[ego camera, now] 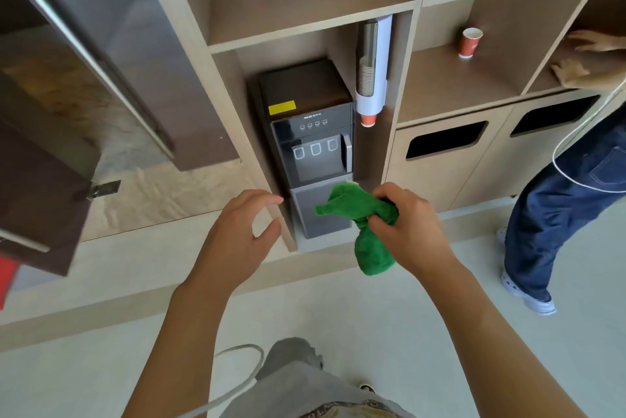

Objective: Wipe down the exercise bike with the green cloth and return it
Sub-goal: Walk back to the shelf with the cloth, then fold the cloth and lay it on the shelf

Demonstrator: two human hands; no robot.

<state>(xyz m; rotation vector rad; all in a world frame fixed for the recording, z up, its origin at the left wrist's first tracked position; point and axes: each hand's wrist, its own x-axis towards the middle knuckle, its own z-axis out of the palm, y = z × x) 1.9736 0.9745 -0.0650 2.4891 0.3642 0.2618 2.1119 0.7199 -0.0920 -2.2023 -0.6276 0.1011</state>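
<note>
Nearest the camera, 2 bare forearms are reaching forward over a pale floor, with a grey trouser leg (291, 367) below them. The right hand (406, 224) is gripping the green cloth (359, 211), fingers curled round its bunched middle, 1 end sticking up and to the left and the other hanging below the fist. The left hand (237, 234) is holding nothing, its fingers loosely spread apart, hovering just beside the front edge of a shelving unit's upright panel (284, 224).

Beyond the hands, a dark water dispenser (311, 146) is standing in its alcove, with a cup holder (372, 68) mounted beside it. Farther right, a red paper cup (471, 43) is sitting on a shelf, and another person in blue jeans (569, 200) is reaching into the next compartment.

No exercise bike is in view, so I cannot tell whether wiping is done. The risk here is the dangling end of the cloth snagging on the panel edge, or brushing the other person.
</note>
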